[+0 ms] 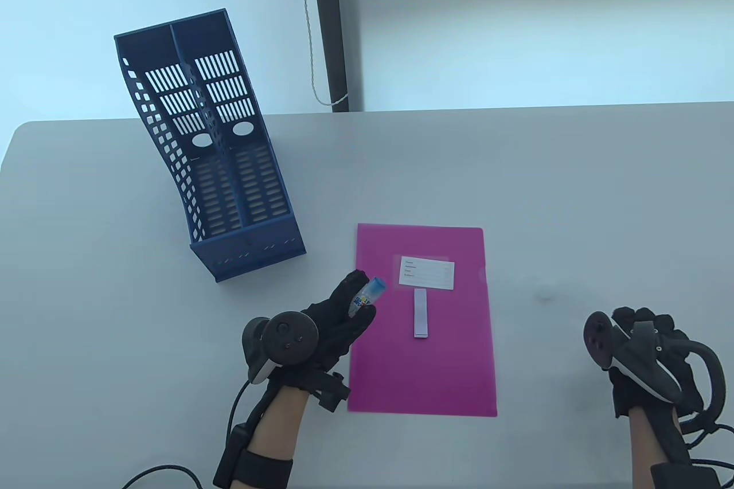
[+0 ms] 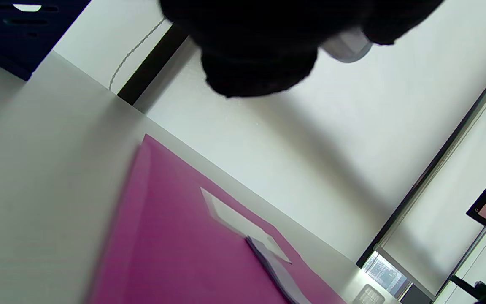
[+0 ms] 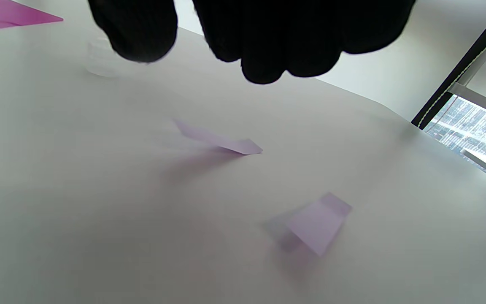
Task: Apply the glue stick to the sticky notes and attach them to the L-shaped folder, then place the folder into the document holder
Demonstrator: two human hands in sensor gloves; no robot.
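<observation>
The magenta L-shaped folder (image 1: 424, 340) (image 2: 175, 245) lies flat at the table's middle. It carries a white label (image 1: 427, 272) (image 2: 232, 218) and, just below that, a narrow lilac sticky note strip (image 1: 421, 313) (image 2: 274, 266). My left hand (image 1: 338, 317) (image 2: 260, 55) grips a glue stick (image 1: 371, 288) (image 2: 347, 47) over the folder's left edge, blue end pointing away from me. My right hand (image 1: 648, 340) (image 3: 264, 46) hovers to the right of the folder with loosely curled fingers and holds nothing. Two loose lilac sticky notes (image 3: 222, 142) (image 3: 312, 226) lie on the table under it.
The blue two-slot document holder (image 1: 229, 168) (image 2: 11, 33) stands at the back left, leaning back with its openings up. A faint clear round thing (image 1: 543, 289) (image 3: 101, 63), perhaps a cap, lies on the grey table (image 1: 602, 196) between the folder and my right hand.
</observation>
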